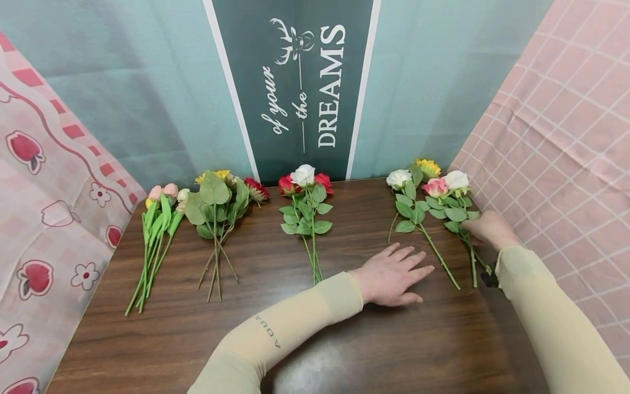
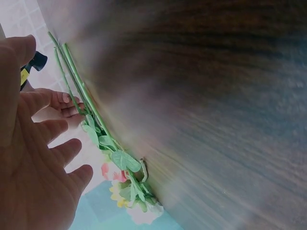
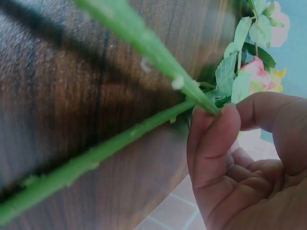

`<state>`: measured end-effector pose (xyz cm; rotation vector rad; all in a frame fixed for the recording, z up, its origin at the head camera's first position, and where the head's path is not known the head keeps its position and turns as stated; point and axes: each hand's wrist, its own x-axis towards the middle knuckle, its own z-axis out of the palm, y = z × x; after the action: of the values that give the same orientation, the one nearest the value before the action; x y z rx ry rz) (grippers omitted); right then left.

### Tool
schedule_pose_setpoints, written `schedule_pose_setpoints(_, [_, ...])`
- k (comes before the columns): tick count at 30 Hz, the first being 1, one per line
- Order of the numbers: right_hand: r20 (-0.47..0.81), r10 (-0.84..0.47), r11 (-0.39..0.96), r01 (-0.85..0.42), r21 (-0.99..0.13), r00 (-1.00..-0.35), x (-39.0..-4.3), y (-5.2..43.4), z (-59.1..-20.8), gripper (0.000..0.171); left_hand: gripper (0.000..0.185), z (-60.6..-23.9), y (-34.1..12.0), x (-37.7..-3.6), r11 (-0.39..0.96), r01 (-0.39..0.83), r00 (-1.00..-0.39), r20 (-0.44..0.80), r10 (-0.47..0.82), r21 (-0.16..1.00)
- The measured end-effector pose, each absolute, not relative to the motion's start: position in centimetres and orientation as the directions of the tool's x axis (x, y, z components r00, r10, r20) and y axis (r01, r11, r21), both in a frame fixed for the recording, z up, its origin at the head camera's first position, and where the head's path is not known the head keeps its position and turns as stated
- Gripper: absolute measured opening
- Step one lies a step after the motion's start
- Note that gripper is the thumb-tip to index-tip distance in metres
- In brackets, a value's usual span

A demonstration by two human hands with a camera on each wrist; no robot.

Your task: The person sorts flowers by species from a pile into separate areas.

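A dark wooden desk (image 1: 305, 328) stands against a teal backdrop with a dark banner (image 1: 295, 82) reading "of your the DREAMS", with pink patterned cloth hanging at either side. Along the far edge of the desk lie four bunches of artificial flowers, blooms toward the backdrop and stems toward the person. Near the far left corner is a tulip bunch (image 1: 155, 235) in pink and pale tones; just beside it is a leafy bunch (image 1: 219, 210) with yellow and red heads; at the middle of the far edge is a rose bunch (image 1: 307, 210) with red and white blooms. Near the far right corner lies the right-hand bunch (image 1: 435, 205) of white, pink and yellow flowers, its stems fanning out toward the right edge. The right hand (image 1: 489, 229) rests at the right edge, its fingers (image 3: 211, 139) curled and pinching a green stem of this bunch among the leaves. The left hand (image 1: 391, 273) lies flat on the desk with fingers straight and spread, holding nothing, between the middle rose bunch and the right-hand bunch, its fingertips near the closest stem. Both arms wear beige sleeves (image 1: 290, 323).
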<state>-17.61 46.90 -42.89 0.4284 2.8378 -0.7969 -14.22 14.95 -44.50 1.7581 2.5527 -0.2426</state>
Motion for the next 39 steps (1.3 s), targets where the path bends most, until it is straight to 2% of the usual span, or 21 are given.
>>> schedule_pose_setpoints(3, [-0.246, 0.226, 0.806, 0.322, -0.497, -0.943, -17.6, 47.1, -42.9, 0.031, 0.075, -44.4, 14.8, -14.3, 0.349, 0.931, -0.361, -0.119, 0.925, -0.111])
schedule_pose_setpoints(10, [-0.276, 0.217, 0.713, 0.345, -0.61, -0.936, -17.4, 47.5, -43.3, 0.025, 0.075, -44.6, 14.6, -14.4, 0.363, 0.926, -0.374, -0.122, 0.919, -0.107])
schedule_pose_setpoints(21, [-0.14, 0.227, 0.777, 0.266, -0.571, -0.964, -16.7, 45.8, -40.6, 0.036, 0.074, -44.2, 12.9, -15.9, 0.408, 0.911, -0.412, -0.08, 0.908, -0.062])
schedule_pose_setpoints(24, [-0.105, 0.196, 0.751, 0.218, -0.623, -0.975, -17.1, 43.8, -40.0, 0.04, 0.075, -43.8, 11.3, -16.8, 0.431, 0.901, -0.433, -0.051, 0.9, -0.051])
schedule_pose_setpoints(31, [-0.06, 0.047, 0.628, 0.076, -0.774, -0.997, -19.2, 35.9, -39.6, 0.032, 0.076, -43.0, 4.5, -18.7, 0.523, 0.852, -0.522, 0.008, 0.853, -0.015])
schedule_pose_setpoints(35, [-0.119, -0.036, 0.503, 0.085, -0.86, -0.992, -20.5, 30.7, -40.0, 0.032, 0.075, -43.0, 0.2, -19.0, 0.565, 0.825, -0.565, 0.036, 0.825, -0.001])
schedule_pose_setpoints(39, [-0.203, -0.095, 0.349, 0.158, -0.924, -0.975, -21.7, 26.0, -41.0, 0.034, 0.075, -43.1, -3.2, -18.7, 0.591, 0.806, -0.591, 0.052, 0.805, 0.019])
